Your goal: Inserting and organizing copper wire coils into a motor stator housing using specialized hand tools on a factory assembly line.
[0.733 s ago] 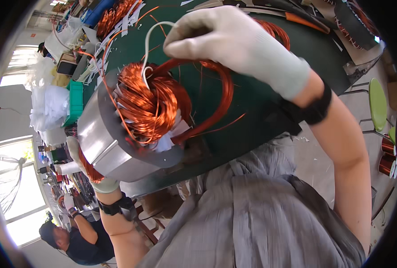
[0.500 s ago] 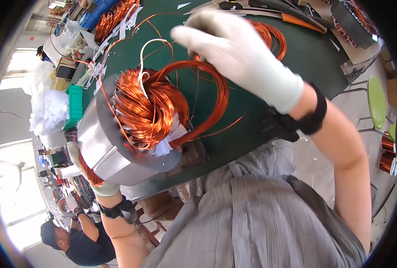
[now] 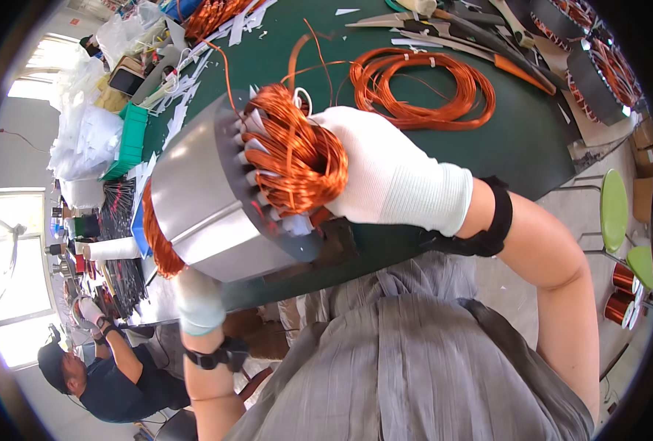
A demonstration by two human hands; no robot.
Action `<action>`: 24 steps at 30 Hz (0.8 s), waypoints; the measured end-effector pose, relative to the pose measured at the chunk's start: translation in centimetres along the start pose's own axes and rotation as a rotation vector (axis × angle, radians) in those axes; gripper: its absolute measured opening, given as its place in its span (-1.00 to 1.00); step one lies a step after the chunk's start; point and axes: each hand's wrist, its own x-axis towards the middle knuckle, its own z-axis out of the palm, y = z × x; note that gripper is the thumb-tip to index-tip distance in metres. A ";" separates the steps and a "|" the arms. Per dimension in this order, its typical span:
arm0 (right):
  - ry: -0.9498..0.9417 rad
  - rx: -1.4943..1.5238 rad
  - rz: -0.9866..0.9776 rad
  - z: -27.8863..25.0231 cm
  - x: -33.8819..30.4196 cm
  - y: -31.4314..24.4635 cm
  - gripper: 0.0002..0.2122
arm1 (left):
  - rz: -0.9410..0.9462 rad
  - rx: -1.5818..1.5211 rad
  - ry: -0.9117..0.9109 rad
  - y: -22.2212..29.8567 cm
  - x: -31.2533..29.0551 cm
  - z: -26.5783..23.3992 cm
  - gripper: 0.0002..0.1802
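A grey metal stator core lies tilted on its side at the table's near-left edge. Bunched copper winding bulges from its right end, with white insulating pieces in the slots and a short white sleeve behind. More copper wire shows at its left end. My right hand, in a white glove, closes against the right side of the winding; its fingertips are hidden behind the wire. My gloved left hand is below the core's lower left end, blurred, with its fingers hidden.
A flat copper coil lies on the green table beyond my right hand. Scissors and orange-handled tools lie behind it. Other stators stand far right. A green bin is left. Another person works at lower left.
My right hand has come down from above the table onto the winding. The large loose loop at the winding's right is now out of sight. The core has turned slightly, and my left hand has shifted right.
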 end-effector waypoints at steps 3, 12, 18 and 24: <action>-0.034 -0.068 0.073 -0.3 0.0 -0.8 -0.80 | 0.078 0.103 -0.105 -2.8 -3.0 -0.5 -0.49; -0.039 -0.087 0.076 -0.4 0.0 -1.4 -0.72 | 0.170 -0.215 0.038 0.4 3.7 -1.6 -0.64; -0.033 -0.156 0.096 -0.2 -0.2 -0.9 -0.74 | 0.226 -0.193 -0.034 2.0 4.8 0.1 -0.62; -0.106 -0.167 0.171 -0.9 0.2 -1.9 -0.72 | 0.247 0.022 0.021 -1.3 1.3 1.3 -0.61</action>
